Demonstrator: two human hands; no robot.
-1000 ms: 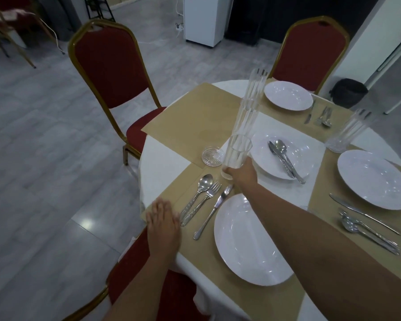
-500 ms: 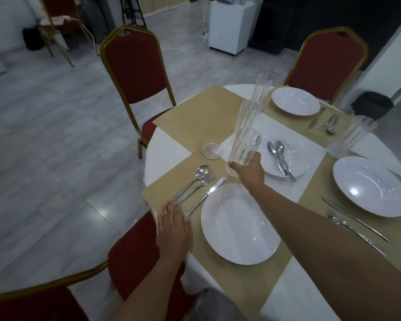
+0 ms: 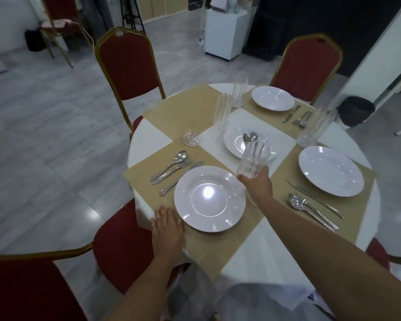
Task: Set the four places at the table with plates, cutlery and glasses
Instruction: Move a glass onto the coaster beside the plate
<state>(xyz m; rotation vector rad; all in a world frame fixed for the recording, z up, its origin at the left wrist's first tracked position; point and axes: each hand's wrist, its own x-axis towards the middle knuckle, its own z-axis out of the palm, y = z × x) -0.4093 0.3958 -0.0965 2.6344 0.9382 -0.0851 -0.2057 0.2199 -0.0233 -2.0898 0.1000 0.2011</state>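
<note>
Fingers and thumb of the right hand (image 3: 256, 184) are curled round the base of a glass (image 3: 252, 158), which is held mouth-up and slightly tilted at 2 o'clock of the near plate (image 3: 209, 198), just beside its rim. Whether the base touches the cloth cannot be told. The left hand (image 3: 168, 224) is laid flat, fingers straight and together and nothing held, on the edge of the round table (image 3: 148, 144) at 8 o'clock of the same plate. A spoon (image 3: 171, 162), fork (image 3: 175, 169) and knife (image 3: 182, 178) are lined up side by side at 10 o'clock of that plate, on a tan mat (image 3: 144, 174).

Places are counted from the centre plate (image 3: 231, 142), in which loose cutlery (image 3: 250, 137) is seen. A right plate (image 3: 331, 171) is set at 4 o'clock, with right cutlery (image 3: 315, 205) at its 6 o'clock. A far plate (image 3: 272, 98) is set at 1 o'clock, with far cutlery (image 3: 296, 117) just beside it. A stack of glasses (image 3: 222, 110) is stood at 11 o'clock, a blurred far glass (image 3: 240, 91) at 12 o'clock and a side glass (image 3: 312, 128) at 3 o'clock. A small glass dish (image 3: 192, 139) is placed at 9 o'clock, at the corner of a bare mat (image 3: 185, 107). Red chairs are drawn up at 10 o'clock (image 3: 127, 66) and 1 o'clock (image 3: 308, 63).
</note>
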